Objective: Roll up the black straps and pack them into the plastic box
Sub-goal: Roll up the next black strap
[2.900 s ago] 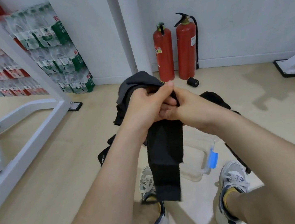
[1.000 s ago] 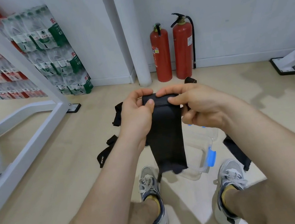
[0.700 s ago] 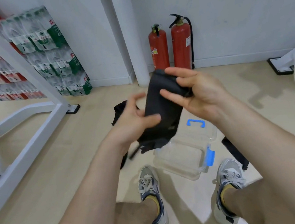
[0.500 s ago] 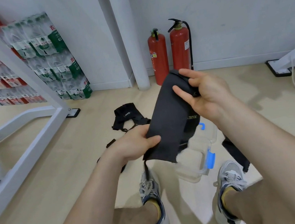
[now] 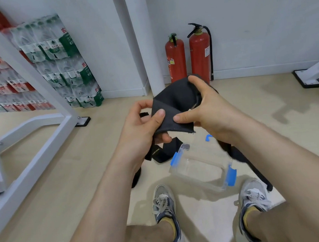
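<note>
Pale wooden floor (image 5: 62, 196) underfoot, white wall behind. Stretched long half a second ago, now folded short: wide black fabric strap (image 5: 175, 106), pinched by left hand (image 5: 141, 127) and right hand (image 5: 210, 109) above clear plastic box with blue clips (image 5: 200, 166). Probably starting the roll; not yet packed.

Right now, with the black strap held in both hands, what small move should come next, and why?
Probably roll the lower edge of the black strap inward, tightly. The left hand and right hand both pinch it, yet it is only loosely folded, not a roll, so it seems unready for the open plastic box below.
</note>
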The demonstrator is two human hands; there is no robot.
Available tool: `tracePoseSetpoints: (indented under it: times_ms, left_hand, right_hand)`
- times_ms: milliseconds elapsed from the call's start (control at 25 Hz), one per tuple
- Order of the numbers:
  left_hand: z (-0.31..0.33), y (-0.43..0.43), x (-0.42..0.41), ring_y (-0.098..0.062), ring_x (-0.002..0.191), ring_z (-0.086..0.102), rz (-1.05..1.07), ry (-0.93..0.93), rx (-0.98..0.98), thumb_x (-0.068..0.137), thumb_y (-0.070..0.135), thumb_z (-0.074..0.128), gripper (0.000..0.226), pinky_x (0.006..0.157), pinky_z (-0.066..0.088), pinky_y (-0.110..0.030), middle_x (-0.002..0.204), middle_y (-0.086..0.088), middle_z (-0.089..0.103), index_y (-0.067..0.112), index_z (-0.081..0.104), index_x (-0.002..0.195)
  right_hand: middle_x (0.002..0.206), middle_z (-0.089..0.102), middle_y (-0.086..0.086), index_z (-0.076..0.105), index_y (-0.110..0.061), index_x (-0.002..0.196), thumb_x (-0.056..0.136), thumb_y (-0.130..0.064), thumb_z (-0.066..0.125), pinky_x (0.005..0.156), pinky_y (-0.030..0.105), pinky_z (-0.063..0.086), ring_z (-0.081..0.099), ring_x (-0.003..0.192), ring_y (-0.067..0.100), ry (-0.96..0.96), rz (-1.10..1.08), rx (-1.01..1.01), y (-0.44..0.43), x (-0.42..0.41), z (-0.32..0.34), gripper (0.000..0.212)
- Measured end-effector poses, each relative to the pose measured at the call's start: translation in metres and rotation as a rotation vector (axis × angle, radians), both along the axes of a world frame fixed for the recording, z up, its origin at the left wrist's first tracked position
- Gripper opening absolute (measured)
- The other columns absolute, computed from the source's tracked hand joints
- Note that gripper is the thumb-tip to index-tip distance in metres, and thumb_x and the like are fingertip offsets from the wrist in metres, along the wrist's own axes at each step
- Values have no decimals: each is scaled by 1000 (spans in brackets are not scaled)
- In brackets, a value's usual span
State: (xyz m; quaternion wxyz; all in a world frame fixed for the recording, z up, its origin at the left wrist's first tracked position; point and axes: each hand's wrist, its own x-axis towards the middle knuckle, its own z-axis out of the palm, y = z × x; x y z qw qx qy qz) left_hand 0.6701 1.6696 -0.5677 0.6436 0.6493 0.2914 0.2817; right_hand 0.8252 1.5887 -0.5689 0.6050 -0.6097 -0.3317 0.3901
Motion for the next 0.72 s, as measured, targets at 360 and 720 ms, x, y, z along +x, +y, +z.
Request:
tracePoseSetpoints:
  times_ms: [360, 720]
  left_hand:
    - [9, -5, -6, -22, 77, 67, -1, 32, 164, 68, 16, 80, 14, 73, 56, -26, 81, -16, 74, 15, 74, 80]
    - [10, -12, 4, -20, 62, 71, 159, -17, 187, 83, -8, 72, 23, 64, 59, -30, 67, -1, 69, 13, 62, 79]
  right_hand:
    - [143, 48, 4, 27, -28, 153, 55, 2, 85, 95, 45, 55, 63, 117, 25, 126, -53, 102, 3, 1, 0, 118]
    - [145, 42, 3, 22, -26, 155, 75, 16, 72, 83, 39, 60, 65, 112, 24, 173, 12, 148, 0, -4, 2, 103]
